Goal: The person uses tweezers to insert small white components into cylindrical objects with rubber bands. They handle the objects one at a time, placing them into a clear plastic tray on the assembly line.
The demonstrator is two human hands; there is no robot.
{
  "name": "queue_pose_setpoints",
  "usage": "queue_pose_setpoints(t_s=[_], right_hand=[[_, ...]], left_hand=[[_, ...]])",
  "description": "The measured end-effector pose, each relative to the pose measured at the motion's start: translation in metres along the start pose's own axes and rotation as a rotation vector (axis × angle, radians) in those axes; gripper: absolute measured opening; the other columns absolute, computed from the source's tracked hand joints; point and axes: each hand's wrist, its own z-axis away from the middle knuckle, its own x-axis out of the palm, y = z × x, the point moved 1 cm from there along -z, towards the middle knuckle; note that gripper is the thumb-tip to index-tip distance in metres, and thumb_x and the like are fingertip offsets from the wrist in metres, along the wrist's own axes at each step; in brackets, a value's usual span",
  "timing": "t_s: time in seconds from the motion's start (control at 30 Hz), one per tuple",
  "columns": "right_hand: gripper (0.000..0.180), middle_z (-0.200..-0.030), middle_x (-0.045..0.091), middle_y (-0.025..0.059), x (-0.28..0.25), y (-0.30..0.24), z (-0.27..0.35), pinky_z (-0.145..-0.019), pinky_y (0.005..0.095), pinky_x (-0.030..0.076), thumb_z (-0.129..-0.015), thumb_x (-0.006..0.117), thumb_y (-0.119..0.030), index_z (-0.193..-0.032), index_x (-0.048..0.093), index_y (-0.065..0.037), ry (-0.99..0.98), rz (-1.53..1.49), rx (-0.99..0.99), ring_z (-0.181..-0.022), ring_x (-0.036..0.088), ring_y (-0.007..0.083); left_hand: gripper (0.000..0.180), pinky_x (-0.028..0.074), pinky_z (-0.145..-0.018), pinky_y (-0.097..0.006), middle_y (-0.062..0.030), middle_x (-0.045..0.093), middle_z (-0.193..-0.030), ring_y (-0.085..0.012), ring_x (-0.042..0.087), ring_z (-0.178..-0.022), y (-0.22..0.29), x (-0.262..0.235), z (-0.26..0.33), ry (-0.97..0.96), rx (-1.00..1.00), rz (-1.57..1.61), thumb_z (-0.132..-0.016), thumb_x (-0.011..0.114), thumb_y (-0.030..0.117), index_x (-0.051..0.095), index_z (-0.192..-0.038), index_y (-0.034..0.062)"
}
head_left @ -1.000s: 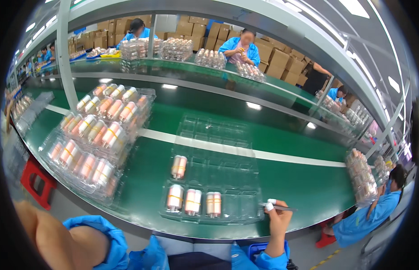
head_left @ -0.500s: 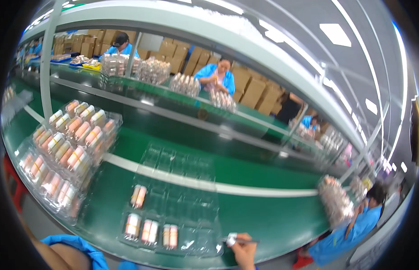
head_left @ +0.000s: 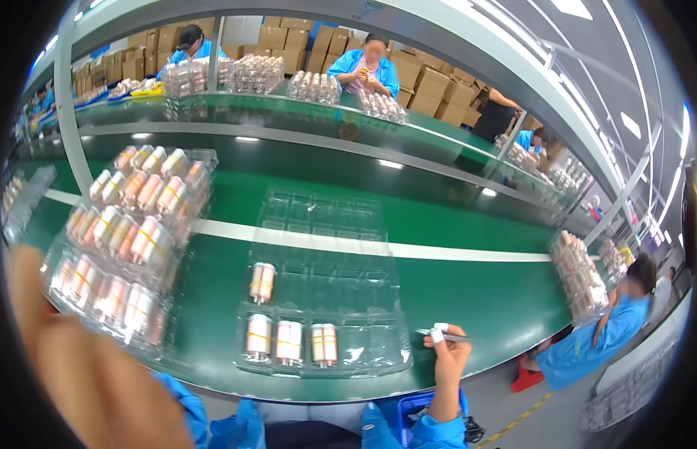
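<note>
Tool of slim grey metal (head_left: 461,339), probably light and stiff, best held mid-shaft, is pinched in your right hand (head_left: 450,359); your left hand (head_left: 75,359) blurs, grip unclear.

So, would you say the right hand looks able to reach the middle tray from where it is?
Probably yes: the right hand is just right of the middle tray, and nothing seems to block the way; the tweezers it seems to hold point toward the tray.

Paired cylinders (head_left: 319,344) near front edge of counter (head_left: 476,299): no readable text.
Cardboard boxes (head_left: 432,84) beyond the counter: no legible lettering.
</note>
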Motion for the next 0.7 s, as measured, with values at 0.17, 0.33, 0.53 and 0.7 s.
queue_pose_setpoints(t_s=[0.17,0.33,0.53,0.7], right_hand=[[0.014,-0.082,0.064,0.0119,-0.013,-0.008,0.005,-0.060,0.0256,0.056,-0.082,0.066,0.003,-0.094,0.060,0.007,0.058,0.060,0.019,-0.068,0.066,0.0176],[0.013,-0.081,0.064,0.0131,-0.007,0.000,0.001,-0.060,0.0269,0.057,-0.081,0.066,0.004,-0.093,0.060,0.007,-0.010,0.047,0.051,-0.068,0.067,0.0187],[0.014,-0.083,0.064,0.0146,-0.012,-0.001,0.004,-0.062,0.0287,0.058,-0.083,0.065,0.001,-0.096,0.060,0.006,-0.020,0.079,0.034,-0.070,0.068,0.0222],[0.016,-0.089,0.063,0.0163,0.026,-0.039,0.035,-0.064,0.0337,0.061,-0.086,0.062,-0.001,-0.101,0.059,0.005,-0.015,-0.187,-0.073,-0.073,0.068,0.0258]], left_hand=[[0.044,0.049,-0.051,-0.028,-0.0116,0.056,-0.076,-0.0188,0.058,-0.064,-0.084,-0.040,0.058,0.601,-0.307,0.051,-0.066,0.075,-0.003,0.043,-0.095,0.0042],[0.049,0.045,-0.083,-0.035,-0.0136,0.057,-0.110,-0.0215,0.057,-0.096,-0.123,-0.041,0.118,0.657,-0.483,-0.100,-0.082,0.064,0.015,0.042,-0.124,0.0035],[0.046,0.036,-0.101,-0.031,-0.0081,0.047,-0.127,-0.0162,0.047,-0.116,-0.147,-0.026,0.138,0.515,-0.497,-0.285,-0.094,0.050,0.013,0.035,-0.136,-0.0011],[0.047,0.036,-0.099,-0.031,-0.0110,0.039,-0.123,-0.0185,0.044,-0.117,-0.161,-0.018,0.151,0.432,-0.402,-0.431,-0.092,0.054,0.005,0.038,-0.135,-0.0029]])
